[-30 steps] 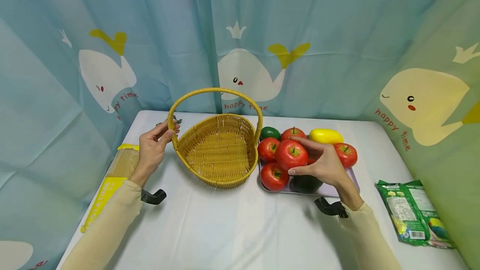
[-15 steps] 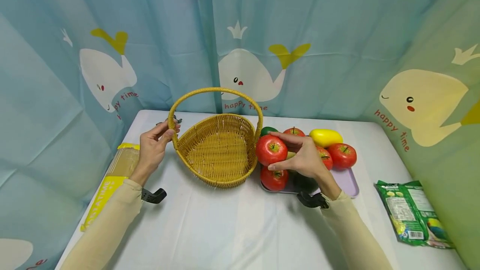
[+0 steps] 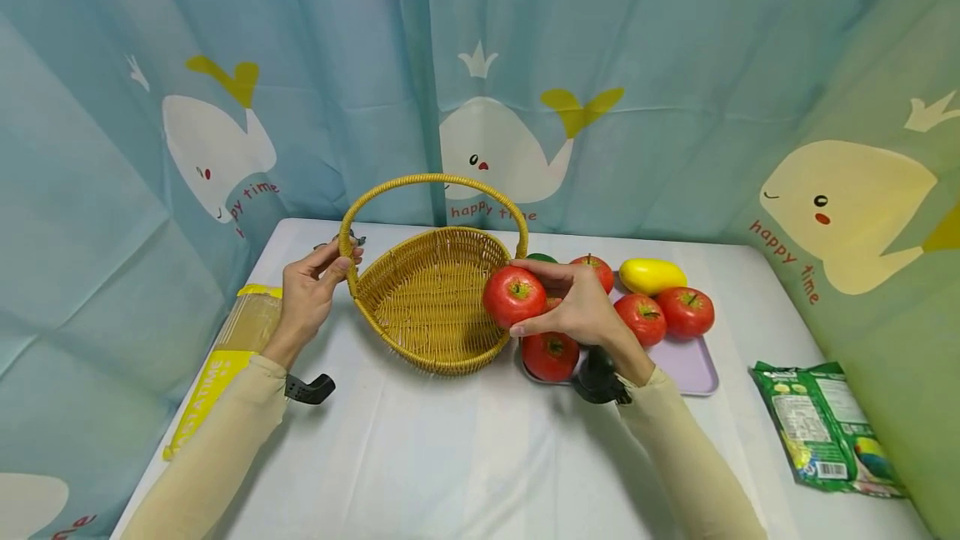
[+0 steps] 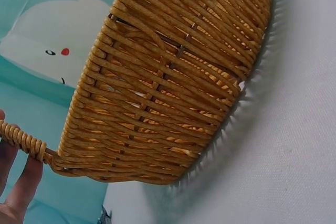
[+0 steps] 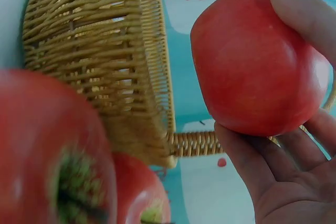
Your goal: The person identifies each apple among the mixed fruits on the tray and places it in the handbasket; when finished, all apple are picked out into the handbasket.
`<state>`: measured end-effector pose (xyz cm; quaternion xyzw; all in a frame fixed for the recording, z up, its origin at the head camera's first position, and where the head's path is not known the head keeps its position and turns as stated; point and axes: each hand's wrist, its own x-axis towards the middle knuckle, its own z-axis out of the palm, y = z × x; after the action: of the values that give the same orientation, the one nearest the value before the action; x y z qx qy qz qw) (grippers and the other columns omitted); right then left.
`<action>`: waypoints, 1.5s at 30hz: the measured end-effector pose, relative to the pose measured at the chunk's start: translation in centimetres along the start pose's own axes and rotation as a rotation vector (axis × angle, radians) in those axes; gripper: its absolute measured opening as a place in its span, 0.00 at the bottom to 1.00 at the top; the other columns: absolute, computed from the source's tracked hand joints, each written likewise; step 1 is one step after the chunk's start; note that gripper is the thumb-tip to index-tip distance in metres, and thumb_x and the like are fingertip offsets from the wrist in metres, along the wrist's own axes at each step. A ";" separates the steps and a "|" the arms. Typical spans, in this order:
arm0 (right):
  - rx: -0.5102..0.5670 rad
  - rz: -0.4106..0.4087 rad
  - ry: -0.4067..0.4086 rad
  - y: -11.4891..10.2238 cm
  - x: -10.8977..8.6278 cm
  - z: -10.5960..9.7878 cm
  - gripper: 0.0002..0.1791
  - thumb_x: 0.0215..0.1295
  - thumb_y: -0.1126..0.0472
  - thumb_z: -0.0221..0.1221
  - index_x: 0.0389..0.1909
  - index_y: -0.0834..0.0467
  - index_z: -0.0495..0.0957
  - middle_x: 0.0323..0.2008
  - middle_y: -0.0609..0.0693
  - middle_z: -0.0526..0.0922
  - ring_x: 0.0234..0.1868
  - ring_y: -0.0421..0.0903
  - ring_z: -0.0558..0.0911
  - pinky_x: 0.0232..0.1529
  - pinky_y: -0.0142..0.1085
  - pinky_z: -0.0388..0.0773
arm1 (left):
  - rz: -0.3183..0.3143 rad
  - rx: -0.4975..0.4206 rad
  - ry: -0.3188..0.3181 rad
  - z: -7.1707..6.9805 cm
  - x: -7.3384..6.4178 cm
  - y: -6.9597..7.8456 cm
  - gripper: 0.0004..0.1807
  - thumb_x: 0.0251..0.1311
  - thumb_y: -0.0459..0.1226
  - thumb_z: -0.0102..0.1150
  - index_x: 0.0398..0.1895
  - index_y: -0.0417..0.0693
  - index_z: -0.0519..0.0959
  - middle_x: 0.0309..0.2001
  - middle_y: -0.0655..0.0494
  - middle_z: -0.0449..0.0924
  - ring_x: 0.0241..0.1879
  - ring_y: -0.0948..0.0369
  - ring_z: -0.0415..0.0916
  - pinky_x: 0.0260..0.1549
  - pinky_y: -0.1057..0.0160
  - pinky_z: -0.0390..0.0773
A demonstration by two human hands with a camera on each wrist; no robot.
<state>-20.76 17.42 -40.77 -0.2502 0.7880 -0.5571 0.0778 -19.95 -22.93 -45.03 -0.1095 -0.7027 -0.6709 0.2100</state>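
Far left: long yellow-and-clear plastic packet (image 3: 221, 369) — lying slantwise
Far right: shiny green printed pouch (image 3: 821, 427) — barcode (image 3: 832, 470) facing up
Backdrop: pale-blue fabric curtain (image 3: 337, 23) with crowned whales (image 3: 502, 148) and red lettering (image 3: 492, 212)

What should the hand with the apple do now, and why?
Probably move the right hand a little left, over the middle of the basket: the apple it holds looks higher than the rim but only by its right side, and the left hand is holding the handle.
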 end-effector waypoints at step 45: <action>0.100 -0.016 -0.076 -1.0 7.7 7.1 0.42 0.40 0.62 0.87 0.62 0.49 0.85 0.56 0.47 0.88 0.55 0.49 0.88 0.59 0.43 0.88 | 0.047 0.068 0.032 0.2 0.0 -0.1 0.15 0.74 0.27 0.60 0.58 0.28 0.84 0.47 0.40 0.89 0.45 0.67 0.88 0.43 0.70 0.89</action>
<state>-24.22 7.53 -41.29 -0.2733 0.7537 -0.5864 0.1155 -20.04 -22.69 -45.13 -0.1080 -0.7188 -0.6432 0.2407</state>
